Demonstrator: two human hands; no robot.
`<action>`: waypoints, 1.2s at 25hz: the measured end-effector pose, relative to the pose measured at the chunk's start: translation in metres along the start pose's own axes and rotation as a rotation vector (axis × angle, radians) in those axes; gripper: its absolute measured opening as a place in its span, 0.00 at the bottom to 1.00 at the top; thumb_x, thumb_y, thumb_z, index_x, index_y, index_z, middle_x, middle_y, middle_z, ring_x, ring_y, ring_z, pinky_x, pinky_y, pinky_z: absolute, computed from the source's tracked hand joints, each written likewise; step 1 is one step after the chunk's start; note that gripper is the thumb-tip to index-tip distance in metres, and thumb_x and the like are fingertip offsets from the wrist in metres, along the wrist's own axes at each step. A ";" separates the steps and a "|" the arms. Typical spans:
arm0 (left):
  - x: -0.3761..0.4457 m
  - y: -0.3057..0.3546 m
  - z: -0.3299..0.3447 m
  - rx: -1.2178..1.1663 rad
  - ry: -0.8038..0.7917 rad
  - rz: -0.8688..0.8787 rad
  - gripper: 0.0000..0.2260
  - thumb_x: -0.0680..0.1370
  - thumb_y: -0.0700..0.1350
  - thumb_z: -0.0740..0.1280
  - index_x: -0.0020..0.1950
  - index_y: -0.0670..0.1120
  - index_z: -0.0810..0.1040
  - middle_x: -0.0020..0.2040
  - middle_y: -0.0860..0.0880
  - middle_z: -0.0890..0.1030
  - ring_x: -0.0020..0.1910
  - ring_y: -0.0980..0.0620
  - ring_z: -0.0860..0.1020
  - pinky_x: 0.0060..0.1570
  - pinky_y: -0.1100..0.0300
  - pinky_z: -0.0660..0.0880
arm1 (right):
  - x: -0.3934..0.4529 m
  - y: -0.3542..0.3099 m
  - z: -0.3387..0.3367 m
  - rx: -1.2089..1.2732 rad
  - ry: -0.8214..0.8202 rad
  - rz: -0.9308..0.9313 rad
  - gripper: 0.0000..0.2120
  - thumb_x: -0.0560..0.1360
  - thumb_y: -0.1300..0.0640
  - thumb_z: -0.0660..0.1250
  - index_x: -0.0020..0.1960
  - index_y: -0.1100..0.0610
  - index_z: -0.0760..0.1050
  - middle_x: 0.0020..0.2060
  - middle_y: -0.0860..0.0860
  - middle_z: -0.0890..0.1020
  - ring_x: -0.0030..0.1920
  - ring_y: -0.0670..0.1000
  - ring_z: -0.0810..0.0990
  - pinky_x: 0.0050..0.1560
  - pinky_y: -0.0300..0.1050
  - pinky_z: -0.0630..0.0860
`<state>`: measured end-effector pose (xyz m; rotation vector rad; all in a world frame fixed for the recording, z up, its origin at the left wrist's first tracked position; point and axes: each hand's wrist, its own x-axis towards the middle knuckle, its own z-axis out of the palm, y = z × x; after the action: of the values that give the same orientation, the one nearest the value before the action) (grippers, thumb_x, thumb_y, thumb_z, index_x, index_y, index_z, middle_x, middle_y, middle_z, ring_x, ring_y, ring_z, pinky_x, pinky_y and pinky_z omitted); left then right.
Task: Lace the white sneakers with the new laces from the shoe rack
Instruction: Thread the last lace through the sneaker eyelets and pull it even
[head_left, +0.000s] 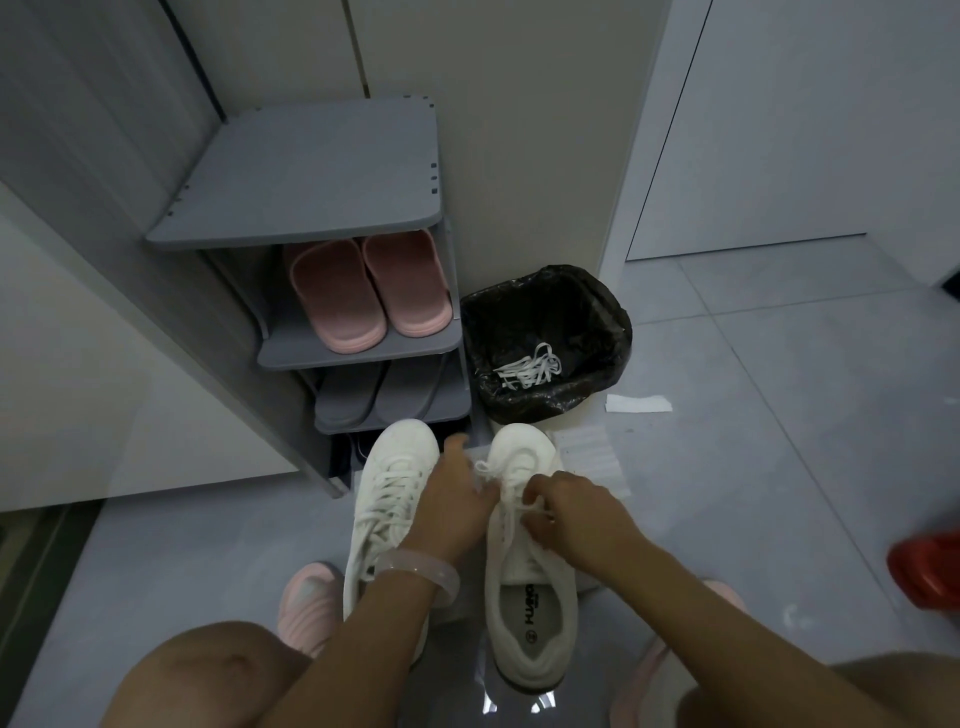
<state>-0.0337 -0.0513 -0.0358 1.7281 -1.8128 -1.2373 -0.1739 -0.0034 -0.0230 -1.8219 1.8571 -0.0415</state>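
- Right sneaker (530, 561) on floor, toe toward shoe rack (311, 208); its lace (511, 491) is pinched by curled right hand (569, 506) fingers.
- Left hand (457, 501) steadies shoe; grip unclear.
- Left sneaker (387, 499) alongside, laced.

— What's near the wall?

— A pair of pink slippers (366, 291) on a middle shelf, toes outward, with grey slippers (387, 397) on the shelf beneath. Just right of them stands a bin lined with a black bag (545, 340); a tangle of white cord (530, 369) lies inside, possibly old laces.

— And on the floor?

— A white paper strip (638, 403) beside the bin, and a red object (927, 571) at the right edge, too cropped to identify.
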 end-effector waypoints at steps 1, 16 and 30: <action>0.003 -0.001 0.001 0.054 0.015 0.064 0.22 0.75 0.40 0.65 0.68 0.44 0.66 0.55 0.47 0.74 0.56 0.46 0.74 0.55 0.58 0.69 | 0.000 -0.002 0.003 -0.002 0.037 -0.011 0.13 0.78 0.50 0.59 0.58 0.55 0.73 0.53 0.53 0.75 0.54 0.55 0.76 0.48 0.44 0.70; 0.003 0.004 -0.021 0.191 0.204 -0.133 0.11 0.74 0.39 0.63 0.56 0.43 0.74 0.50 0.44 0.75 0.49 0.45 0.74 0.49 0.55 0.71 | 0.009 0.007 -0.007 0.352 -0.089 0.054 0.07 0.75 0.59 0.61 0.38 0.54 0.69 0.40 0.49 0.75 0.43 0.48 0.73 0.36 0.38 0.67; -0.012 0.006 -0.004 0.154 -0.352 -0.024 0.11 0.76 0.43 0.66 0.37 0.47 0.66 0.32 0.50 0.76 0.23 0.59 0.76 0.27 0.69 0.71 | 0.005 0.042 -0.064 0.513 0.593 0.522 0.08 0.77 0.60 0.59 0.48 0.62 0.76 0.42 0.57 0.76 0.44 0.56 0.73 0.42 0.41 0.62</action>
<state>-0.0322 -0.0421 -0.0252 1.6975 -2.1393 -1.5274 -0.2367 -0.0262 0.0143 -0.9952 2.3755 -0.8591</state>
